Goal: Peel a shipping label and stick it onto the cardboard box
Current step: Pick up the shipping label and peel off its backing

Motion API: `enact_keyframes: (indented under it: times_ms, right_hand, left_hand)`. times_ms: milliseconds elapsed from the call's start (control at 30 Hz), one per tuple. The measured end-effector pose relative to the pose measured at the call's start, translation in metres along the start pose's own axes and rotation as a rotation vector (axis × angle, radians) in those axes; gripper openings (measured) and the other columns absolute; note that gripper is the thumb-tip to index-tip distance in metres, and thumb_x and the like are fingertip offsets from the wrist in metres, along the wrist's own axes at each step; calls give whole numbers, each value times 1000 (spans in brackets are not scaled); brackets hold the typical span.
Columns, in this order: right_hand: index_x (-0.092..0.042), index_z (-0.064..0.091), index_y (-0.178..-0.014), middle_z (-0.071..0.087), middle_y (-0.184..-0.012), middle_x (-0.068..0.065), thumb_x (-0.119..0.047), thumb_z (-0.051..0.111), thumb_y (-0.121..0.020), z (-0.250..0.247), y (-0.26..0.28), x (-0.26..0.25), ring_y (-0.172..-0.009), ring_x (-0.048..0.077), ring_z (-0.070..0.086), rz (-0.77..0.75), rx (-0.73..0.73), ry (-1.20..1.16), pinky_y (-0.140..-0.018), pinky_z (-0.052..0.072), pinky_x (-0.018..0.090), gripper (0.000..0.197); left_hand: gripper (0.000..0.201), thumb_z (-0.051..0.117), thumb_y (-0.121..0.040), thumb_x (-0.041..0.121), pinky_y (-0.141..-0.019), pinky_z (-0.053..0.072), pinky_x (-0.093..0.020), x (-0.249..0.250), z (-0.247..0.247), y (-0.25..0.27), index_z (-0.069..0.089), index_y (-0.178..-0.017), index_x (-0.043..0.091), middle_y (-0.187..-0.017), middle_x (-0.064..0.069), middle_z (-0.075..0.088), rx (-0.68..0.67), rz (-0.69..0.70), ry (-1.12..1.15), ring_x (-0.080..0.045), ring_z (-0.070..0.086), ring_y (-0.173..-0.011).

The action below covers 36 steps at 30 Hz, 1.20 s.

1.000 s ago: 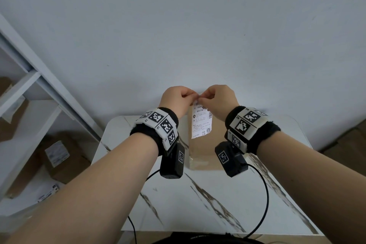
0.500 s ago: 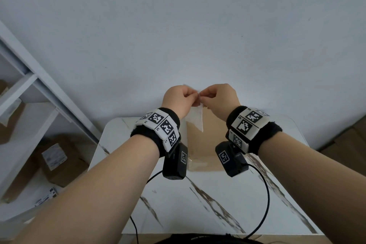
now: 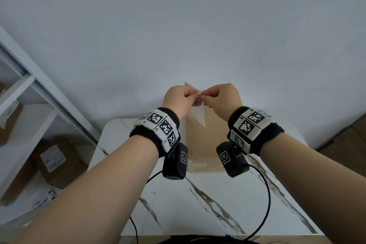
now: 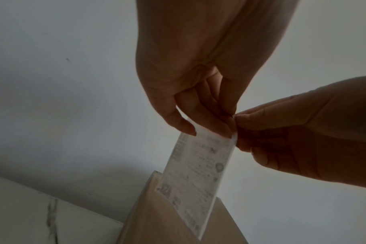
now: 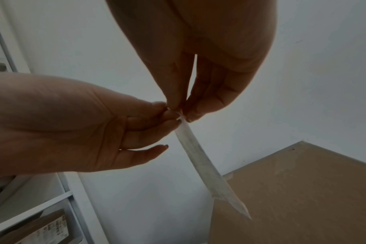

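Both hands are up over the cardboard box on the surface: the left hand and the right hand pinch the shipping label at its top edge. Thin, floppy paper that looks tearable; best worked from a corner.

a white marble-patterned table stood against a plain white wall, and white shelving to the left held labelled brown parcels.

Head view bright, even, wide-angle-bowed — wrist views dim, backlit, softly blurred (grainy shadows).
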State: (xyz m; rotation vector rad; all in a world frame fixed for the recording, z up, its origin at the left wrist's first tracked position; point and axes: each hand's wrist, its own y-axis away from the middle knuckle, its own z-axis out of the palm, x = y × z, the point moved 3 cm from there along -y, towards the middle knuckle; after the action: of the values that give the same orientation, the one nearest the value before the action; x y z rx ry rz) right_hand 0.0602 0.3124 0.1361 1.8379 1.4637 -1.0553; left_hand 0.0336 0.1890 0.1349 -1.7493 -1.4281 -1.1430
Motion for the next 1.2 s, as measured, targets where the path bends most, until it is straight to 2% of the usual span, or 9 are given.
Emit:
enact_keyframes:
  times_ms: [133, 233, 333, 567, 700, 800, 1000, 1100, 1200]
  right_hand:
    - [-3, 74, -98, 74, -97, 14, -11, 64, -86, 0, -1, 1, -82, 15, 62, 7, -2, -1, -83, 54, 32, 18]
    - [-3, 75, -96, 74, -95, 14, -11, 63, -86, 0, -1, 1, -81, 15, 61, 5, -1, -3, -83, 53, 32, 17]
    - [-3, 75, -95, 74, -94, 14, -12, 63, -86, 1, -1, 1, -80, 15, 61, 3, -1, -2, -82, 53, 32, 18]
    - [-7, 76, -94, 72, -87, 9, -16, 64, -85, 3, -3, 4, -85, 22, 66, 19, -11, 16, -86, 56, 40, 17]
    - [-7, 76, -95, 73, -88, 9, -17, 65, -85, 3, -4, 5, -84, 19, 65, 23, -10, 10, -84, 56, 37, 18]
    - [-6, 76, -95, 68, -82, 5, -16, 65, -85, 3, -4, 4, -80, 15, 61, 20, -17, 4, -78, 52, 30, 17]
    - [-5, 76, -93, 66, -80, 0, -14, 67, -83, 3, -3, 5, -78, 13, 58, 13, -27, -2, -72, 46, 25, 16]
    - [-5, 76, -93, 65, -80, 0, -15, 67, -84, 3, -4, 5, -77, 14, 58, 9, -29, 4, -71, 46, 25, 16]
    - [-8, 76, -94, 66, -80, -1, -18, 65, -85, 3, -3, 6, -83, 19, 65, 13, -36, 13, -82, 55, 34, 17]
  left_hand:
    - [24, 52, -95, 10, -87, 51, -23, 1, 0, 1, 69, -107, -2, -104, -20, 73, -6, -1, -3, -17, 66, -78]
    - [24, 52, -95, 9, -82, 49, -16, 1, 0, 1, 69, -107, -2, -104, -19, 73, -13, 5, -4, -5, 63, -68]
    - [24, 52, -95, 9, -83, 47, -13, 1, 0, 1, 69, -107, -2, -104, -20, 73, -14, 5, 1, -1, 62, -67]
    - [24, 51, -95, 7, -86, 48, -15, 0, -1, 1, 69, -107, -3, -105, -21, 73, -34, 4, -4, -2, 62, -68]
    - [25, 51, -95, 8, -83, 47, -12, 1, -1, 1, 69, -108, -4, -105, -22, 73, -33, 7, -18, -7, 64, -69]
    - [26, 50, -95, 8, -84, 46, -11, 2, -1, 1, 67, -111, -3, -107, -22, 72, -32, 0, -20, -22, 70, -89]
    - [26, 50, -96, 8, -93, 48, -24, 3, -1, 2, 67, -113, 0, -108, -19, 72, -32, 0, -36, -24, 70, -102]
    - [26, 49, -96, 8, -93, 48, -24, 2, -1, 1, 67, -112, 1, -108, -18, 73, -24, 0, -40, -18, 69, -94]
    - [25, 49, -96, 8, -86, 50, -20, 1, -1, 1, 67, -112, 0, -107, -17, 73, -20, 12, -44, -14, 65, -89]
